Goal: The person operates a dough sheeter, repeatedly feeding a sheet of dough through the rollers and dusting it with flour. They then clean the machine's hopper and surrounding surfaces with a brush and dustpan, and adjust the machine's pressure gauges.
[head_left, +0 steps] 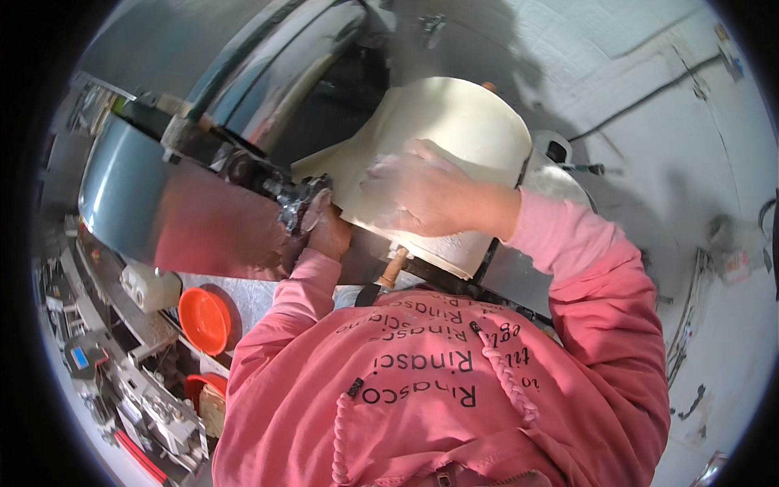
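1 large cream roll (454, 130) of sheet material on the machine, long axis running from lower left up to the right, a wooden spindle end (394, 266) poking out below. Right hand (422, 195) flat on the roll's loose sheet, fingers spread. Left hand (329, 231) at a metal fitting (299, 203); its grip cannot be told. 2 orange bowls (204, 319) on the cluttered counter (154, 325) at left. White plastered wall (649, 122) behind

R hand (426, 195) on dough roll (454, 138), L hand (329, 231) left at machine fitting (300, 201), bowl (204, 320) lower left
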